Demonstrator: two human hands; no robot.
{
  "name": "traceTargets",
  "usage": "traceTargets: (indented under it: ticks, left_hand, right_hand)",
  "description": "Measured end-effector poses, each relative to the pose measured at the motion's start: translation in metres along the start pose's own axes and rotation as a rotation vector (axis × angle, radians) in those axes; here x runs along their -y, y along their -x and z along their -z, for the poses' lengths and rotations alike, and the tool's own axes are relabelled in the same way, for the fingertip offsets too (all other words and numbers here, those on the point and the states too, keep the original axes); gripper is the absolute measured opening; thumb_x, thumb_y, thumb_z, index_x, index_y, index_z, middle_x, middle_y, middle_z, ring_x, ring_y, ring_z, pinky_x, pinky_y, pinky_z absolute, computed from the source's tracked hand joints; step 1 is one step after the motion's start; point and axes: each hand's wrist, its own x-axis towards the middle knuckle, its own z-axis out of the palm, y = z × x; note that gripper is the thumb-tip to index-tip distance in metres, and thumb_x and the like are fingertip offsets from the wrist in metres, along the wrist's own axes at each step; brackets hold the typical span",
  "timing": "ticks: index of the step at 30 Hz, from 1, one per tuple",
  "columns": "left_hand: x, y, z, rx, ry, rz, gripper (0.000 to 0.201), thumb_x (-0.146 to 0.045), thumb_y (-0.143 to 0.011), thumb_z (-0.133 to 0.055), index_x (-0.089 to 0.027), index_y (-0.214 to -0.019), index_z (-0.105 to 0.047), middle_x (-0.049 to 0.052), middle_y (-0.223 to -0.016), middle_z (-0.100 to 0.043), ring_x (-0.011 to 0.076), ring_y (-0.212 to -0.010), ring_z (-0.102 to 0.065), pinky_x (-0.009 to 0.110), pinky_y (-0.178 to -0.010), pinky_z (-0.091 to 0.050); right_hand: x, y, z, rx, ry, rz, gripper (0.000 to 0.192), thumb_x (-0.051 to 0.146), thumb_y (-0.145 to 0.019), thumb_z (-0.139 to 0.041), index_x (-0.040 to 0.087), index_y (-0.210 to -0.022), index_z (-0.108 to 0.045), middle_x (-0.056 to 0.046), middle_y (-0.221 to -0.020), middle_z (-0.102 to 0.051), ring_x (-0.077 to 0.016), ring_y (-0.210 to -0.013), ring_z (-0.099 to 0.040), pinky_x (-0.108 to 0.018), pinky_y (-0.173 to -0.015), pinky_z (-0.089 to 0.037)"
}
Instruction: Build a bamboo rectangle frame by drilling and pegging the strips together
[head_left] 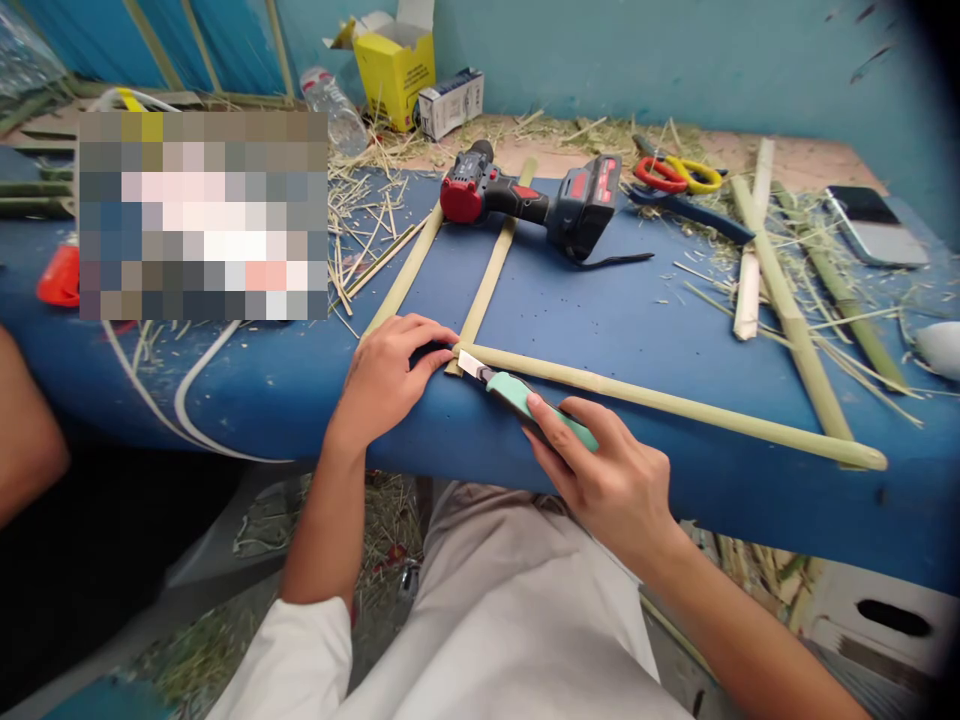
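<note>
My right hand [607, 480] grips a teal-handled utility knife [517, 395], its blade tip touching the near end of a long bamboo strip [675, 403] that runs right along the blue table's front edge. My left hand [390, 370] presses down on the table beside that end, fingertips at the spot where the long strip meets a second bamboo strip [491, 275] running away from me. A third strip [405, 275] lies parallel to the left of it.
A red and black cordless drill [536, 200] lies behind the strips. Scissors [679, 178] with red and yellow handles, a phone [874, 225], more bamboo pieces [787, 300] and shavings are at the right. A yellow box [396, 65] and bottle [335, 108] stand at the back. Another person's arm [22, 430] is at left.
</note>
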Motion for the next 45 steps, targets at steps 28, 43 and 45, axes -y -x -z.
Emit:
traceTargets:
  ticks: [28, 43, 45]
  left_hand:
    - [-0.0008, -0.0009, 0.0, -0.006, 0.029, 0.008, 0.017, -0.027, -0.101, -0.067, -0.026, -0.113, -0.079, 0.002, -0.118, -0.078, 0.0239, -0.114, -0.069, 0.038, -0.104, -0.051]
    - [-0.0005, -0.0009, -0.0002, -0.01, 0.027, 0.011, 0.017, -0.026, -0.101, -0.066, -0.026, -0.113, -0.079, 0.003, -0.118, -0.078, 0.0241, -0.114, -0.07, 0.04, -0.104, -0.052]
    - [-0.0006, -0.0008, -0.0002, -0.013, 0.026, 0.015, 0.017, -0.025, -0.101, -0.066, -0.025, -0.113, -0.079, 0.002, -0.118, -0.078, 0.0238, -0.115, -0.07, 0.04, -0.104, -0.052]
  right_hand:
    - [0.005, 0.0009, -0.0008, -0.019, -0.042, -0.066, 0.041, 0.027, -0.098, -0.078, 0.024, -0.138, -0.072, -0.005, -0.111, -0.075, -0.0109, -0.082, -0.069, -0.025, -0.068, -0.041]
    - [0.0087, 0.0038, -0.0042, -0.022, -0.055, -0.072, 0.04, 0.027, -0.098, -0.077, 0.024, -0.138, -0.071, -0.005, -0.11, -0.075, -0.0106, -0.084, -0.07, -0.024, -0.071, -0.042]
    - [0.0094, 0.0034, -0.0057, -0.032, -0.058, -0.068, 0.04, 0.026, -0.099, -0.077, 0.023, -0.138, -0.071, -0.005, -0.11, -0.075, -0.011, -0.084, -0.07, -0.024, -0.071, -0.042]
